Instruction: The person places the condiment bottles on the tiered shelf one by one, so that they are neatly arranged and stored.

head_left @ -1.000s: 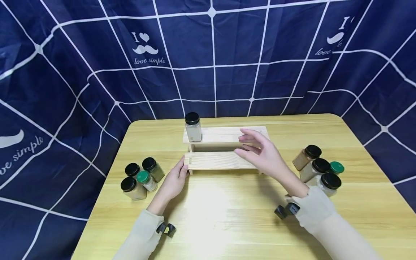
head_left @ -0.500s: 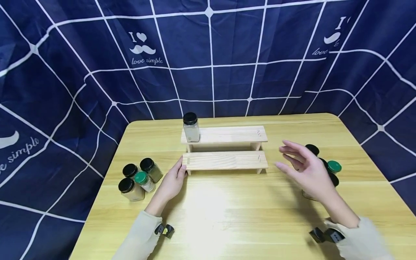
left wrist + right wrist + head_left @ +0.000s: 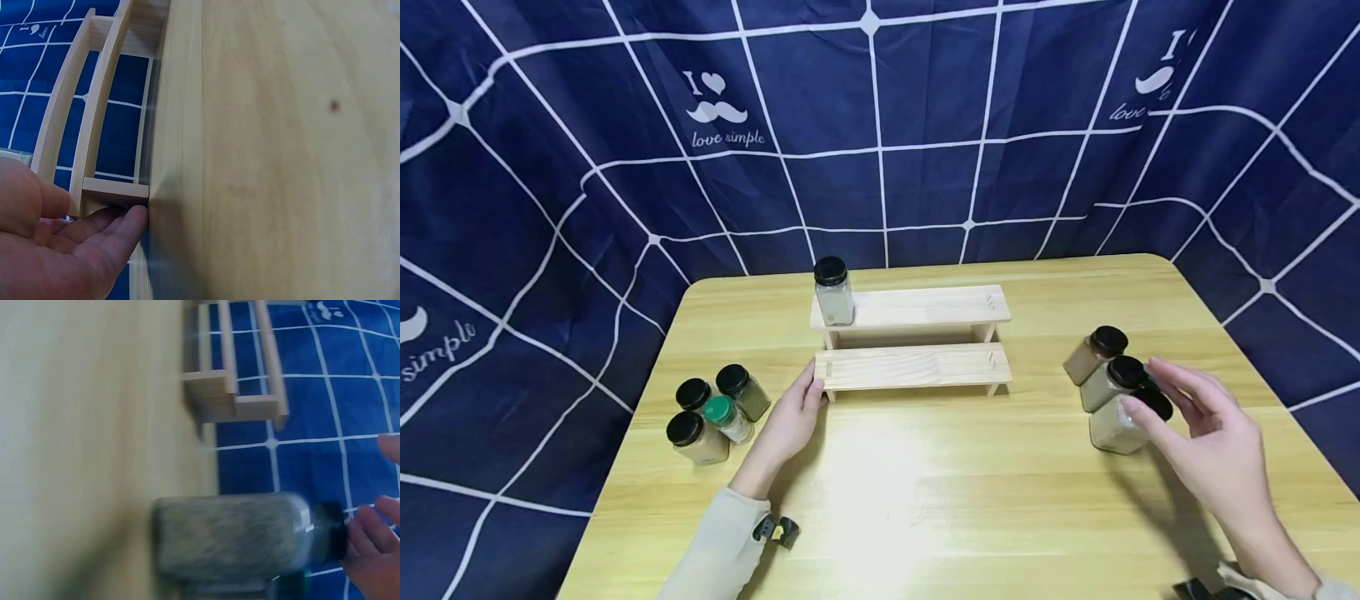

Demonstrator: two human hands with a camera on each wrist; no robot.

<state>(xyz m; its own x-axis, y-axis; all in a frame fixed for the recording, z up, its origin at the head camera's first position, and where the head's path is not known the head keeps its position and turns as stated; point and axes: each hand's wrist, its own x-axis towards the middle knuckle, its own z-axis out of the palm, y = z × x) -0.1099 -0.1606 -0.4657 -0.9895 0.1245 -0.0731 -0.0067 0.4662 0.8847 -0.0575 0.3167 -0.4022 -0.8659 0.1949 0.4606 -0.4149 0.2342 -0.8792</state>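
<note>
Peeping past the pale jar (image 3: 228, 540), right wrist only: green lid (image 3: 292, 585)

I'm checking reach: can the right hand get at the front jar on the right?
Very likely yes: the right hand is open beside the front jar, near its black lid, and two other jars stand behind, leaving its front free.
</note>
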